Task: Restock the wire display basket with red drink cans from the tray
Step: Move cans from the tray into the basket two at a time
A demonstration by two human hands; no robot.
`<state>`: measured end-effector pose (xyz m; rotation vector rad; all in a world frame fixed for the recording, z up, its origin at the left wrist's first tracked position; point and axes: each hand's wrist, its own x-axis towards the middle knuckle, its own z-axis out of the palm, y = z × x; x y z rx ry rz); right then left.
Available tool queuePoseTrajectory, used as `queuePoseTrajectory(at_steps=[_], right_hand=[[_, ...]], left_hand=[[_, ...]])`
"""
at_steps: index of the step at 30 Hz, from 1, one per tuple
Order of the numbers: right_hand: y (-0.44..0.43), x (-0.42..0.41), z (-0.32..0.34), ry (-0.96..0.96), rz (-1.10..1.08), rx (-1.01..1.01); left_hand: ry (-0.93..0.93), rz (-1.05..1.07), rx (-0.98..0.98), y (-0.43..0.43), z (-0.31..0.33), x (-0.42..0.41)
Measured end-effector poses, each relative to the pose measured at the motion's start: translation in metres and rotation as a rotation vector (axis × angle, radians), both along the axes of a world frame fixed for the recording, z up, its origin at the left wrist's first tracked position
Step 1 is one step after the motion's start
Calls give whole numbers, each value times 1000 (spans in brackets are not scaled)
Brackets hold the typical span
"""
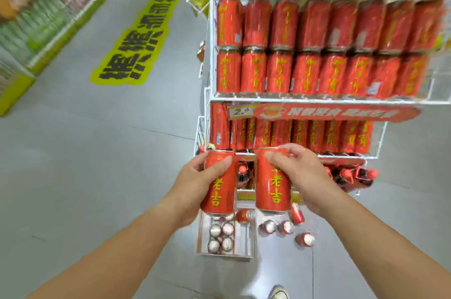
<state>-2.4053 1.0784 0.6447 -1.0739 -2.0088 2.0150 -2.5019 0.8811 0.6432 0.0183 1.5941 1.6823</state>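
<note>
The person's left hand is wrapped around a tall red drink can with yellow writing. The thumb lies across the front of the can near its top, and the other fingers curl round the far side. The person's right hand is closed on a second red drink can with yellow writing. It grips that one near the top rim, with the thumb on the front. Both cans stand upright, side by side, a little apart.

The two cans are held up in front of the white wire display basket. They are level with the front edge of the lower shelf of the basket. The top shelf holds two full rows of red cans standing in the basket, one row stacked on the other. Another row of the same cans stands on the shelf below, behind a red sign strip with a cup picture.

Down on the grey shop floor, right under the hands, sits a clear plastic-wrapped tray. A few cans with silver tops stand in it. More loose red cans on the floor lie just to the right of the tray. A white shoe shows at the bottom edge.
</note>
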Motion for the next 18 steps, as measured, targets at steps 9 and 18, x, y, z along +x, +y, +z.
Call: queuePoseTrajectory(at_steps=[9,18], right_hand=[[-13,-6,196,230,-98,84],[19,-24,327,325,-89,205]], left_hand=[[98,-48,159,1,198,-11],[230,-93,188,38,316,-28]])
